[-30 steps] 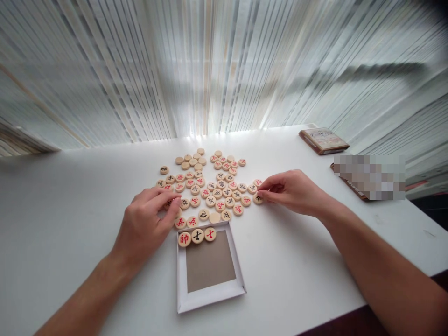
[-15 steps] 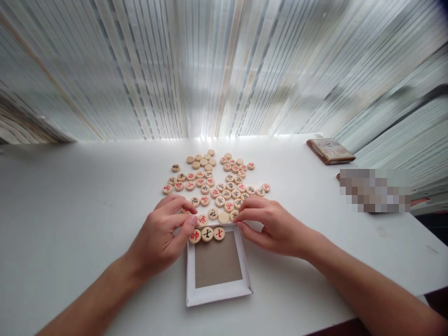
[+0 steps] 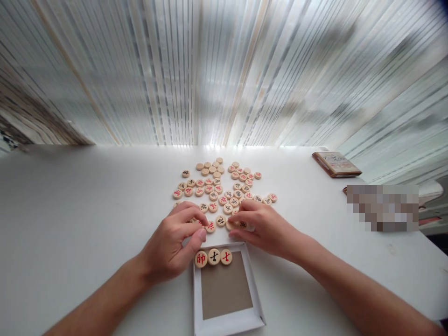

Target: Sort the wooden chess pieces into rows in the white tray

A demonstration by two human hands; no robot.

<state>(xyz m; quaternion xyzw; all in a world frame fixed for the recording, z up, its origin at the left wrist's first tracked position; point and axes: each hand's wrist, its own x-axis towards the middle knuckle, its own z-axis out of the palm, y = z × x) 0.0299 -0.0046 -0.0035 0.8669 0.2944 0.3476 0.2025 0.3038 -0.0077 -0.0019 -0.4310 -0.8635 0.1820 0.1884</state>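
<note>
My left hand [image 3: 177,240] is half curled near the front of the spread of Chinese chess pieces, its thumb and fingers apart. Its index fingertip is beside a red-marked piece [image 3: 210,227]. My right hand [image 3: 261,224] has thumb and index finger around the edges of a blank-faced piece [image 3: 231,225], which lies on the table. A piece with a black character [image 3: 220,220] sits between the two hands. Below them is a shallow white box tray [image 3: 229,324] with a grey-brown bottom. Three wooden pieces [image 3: 214,256] stand in a row along its far end, two red-marked and one black-marked.
Several loose pieces [image 3: 213,190], red-marked, black-marked and blank, spread over the white table [image 3: 87,210] beyond my hands. A flat brown box [image 3: 338,164] lies at the back right, with a blurred-out item [image 3: 383,207] in front of it. A striped curtain [image 3: 210,70] hangs behind.
My hands have moved off the tray's far edge onto the pieces just beyond it. The right hand has closed around the blank piece. The whole view has shifted slightly.
</note>
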